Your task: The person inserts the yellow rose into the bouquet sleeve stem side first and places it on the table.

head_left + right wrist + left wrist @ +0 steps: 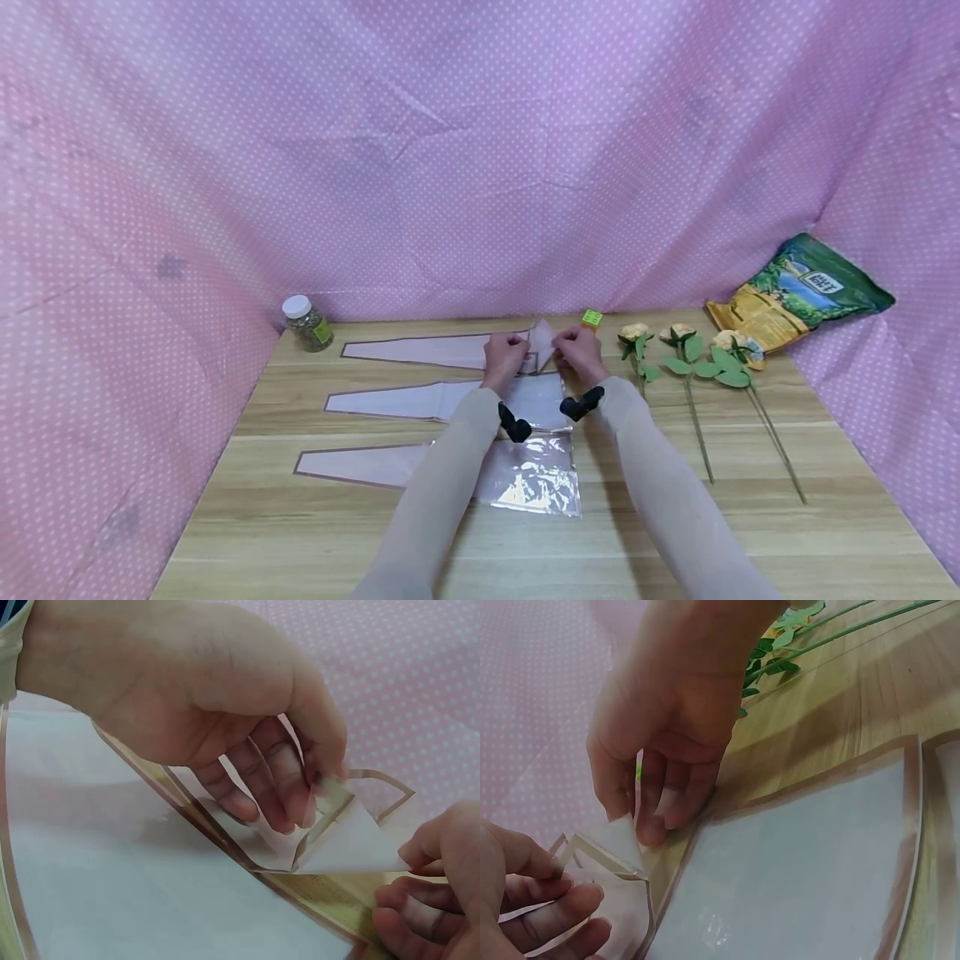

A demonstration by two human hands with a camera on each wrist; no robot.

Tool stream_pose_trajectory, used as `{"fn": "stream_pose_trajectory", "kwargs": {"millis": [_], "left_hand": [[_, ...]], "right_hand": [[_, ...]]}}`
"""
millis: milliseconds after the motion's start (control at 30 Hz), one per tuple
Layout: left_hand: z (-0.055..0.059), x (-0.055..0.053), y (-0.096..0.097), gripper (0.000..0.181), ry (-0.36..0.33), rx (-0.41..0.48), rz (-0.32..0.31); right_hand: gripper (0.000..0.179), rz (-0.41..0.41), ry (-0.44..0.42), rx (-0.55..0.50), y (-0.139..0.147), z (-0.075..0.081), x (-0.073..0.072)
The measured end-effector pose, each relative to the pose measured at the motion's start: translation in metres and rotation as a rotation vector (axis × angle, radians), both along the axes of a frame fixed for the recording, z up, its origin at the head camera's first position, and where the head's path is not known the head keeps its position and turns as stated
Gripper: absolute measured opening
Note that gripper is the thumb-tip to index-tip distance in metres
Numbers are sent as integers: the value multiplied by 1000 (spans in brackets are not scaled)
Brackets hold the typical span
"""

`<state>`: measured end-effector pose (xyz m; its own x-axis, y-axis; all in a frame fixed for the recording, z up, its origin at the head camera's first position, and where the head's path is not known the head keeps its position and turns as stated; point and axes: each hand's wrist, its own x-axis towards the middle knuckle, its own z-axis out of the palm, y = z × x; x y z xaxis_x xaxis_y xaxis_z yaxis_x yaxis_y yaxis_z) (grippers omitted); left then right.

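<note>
Three tapered flower sleeves, pale with brown borders, lie in rows with their wide ends to the right. The farthest flower sleeve (pixel 427 348) has its wide end lifted and folded over between my hands. My left hand (pixel 504 360) pinches the near layer of its mouth, the thumb against the border strip. Opposite it, my right hand (pixel 581 354) pinches the pointed corner of the folded flap (pixel 345 844). Closer to me are the middle flower sleeve (pixel 397 402) and the nearest flower sleeve (pixel 360 463), whose shiny wide end is partly behind my left forearm.
Three cream roses (pixel 678 332) with green leaves and long stems lie on the right. Behind them a green and yellow bag (pixel 802 287) leans on the pink dotted cloth (pixel 480 167). A lidded jar (pixel 307 323) stands back left. A small yellow-green block (pixel 592 318) sits behind my right hand.
</note>
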<state>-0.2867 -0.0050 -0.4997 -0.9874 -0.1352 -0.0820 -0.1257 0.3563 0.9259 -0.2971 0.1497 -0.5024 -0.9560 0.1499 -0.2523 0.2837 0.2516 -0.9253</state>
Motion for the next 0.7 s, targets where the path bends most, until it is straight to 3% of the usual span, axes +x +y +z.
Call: {"fn": "stream_pose_trajectory", "kwargs": {"millis": [300,700], "left_hand": [[-3,0,4,14,23,-79,-9],[-4,1,4,15,29,-86,-15]], "right_hand": [[25,11,29,131,2,-4,2],[25,47,62,124,1,0,3]]}}
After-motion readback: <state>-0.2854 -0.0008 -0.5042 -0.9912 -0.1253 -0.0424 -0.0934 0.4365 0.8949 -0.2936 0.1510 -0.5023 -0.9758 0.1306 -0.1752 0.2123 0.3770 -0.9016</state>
